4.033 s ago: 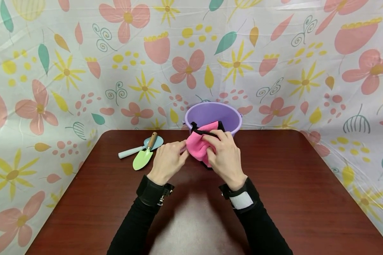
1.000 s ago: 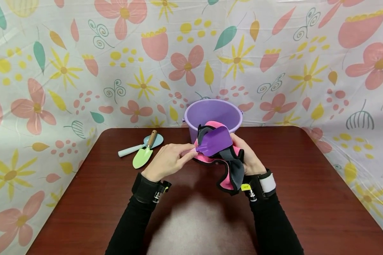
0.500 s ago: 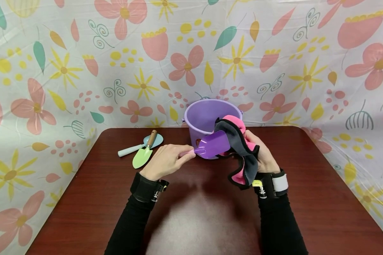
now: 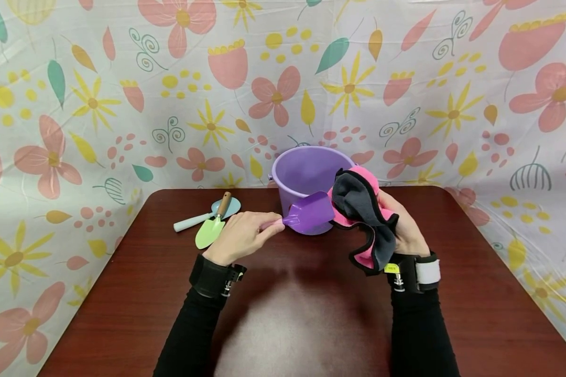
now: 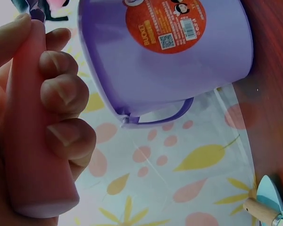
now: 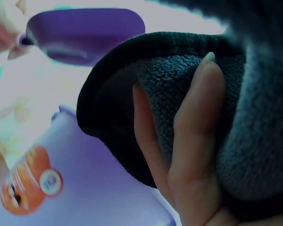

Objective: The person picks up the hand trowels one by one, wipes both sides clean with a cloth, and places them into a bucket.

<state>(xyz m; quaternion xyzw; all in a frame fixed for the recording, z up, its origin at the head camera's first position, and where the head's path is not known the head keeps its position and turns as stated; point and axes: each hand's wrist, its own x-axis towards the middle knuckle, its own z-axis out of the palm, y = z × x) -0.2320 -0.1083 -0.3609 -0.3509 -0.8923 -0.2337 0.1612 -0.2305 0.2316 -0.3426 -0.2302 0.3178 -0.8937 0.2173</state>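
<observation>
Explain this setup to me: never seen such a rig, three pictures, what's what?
No machine here: a person works with two bare hands, wearing a camera on the head and one on each wrist. The wide picture is the head view, looking down at a dark red table. The other two are close-ups from the left and right wrists.

The left hand grips the pink handle of a purple toy shovel; the left wrist view shows the fingers curled round that handle. The right hand holds a pink and grey cloth.

On the table stand a purple bucket behind the hands, and at the left a green trowel lying across a light blue tool.
</observation>
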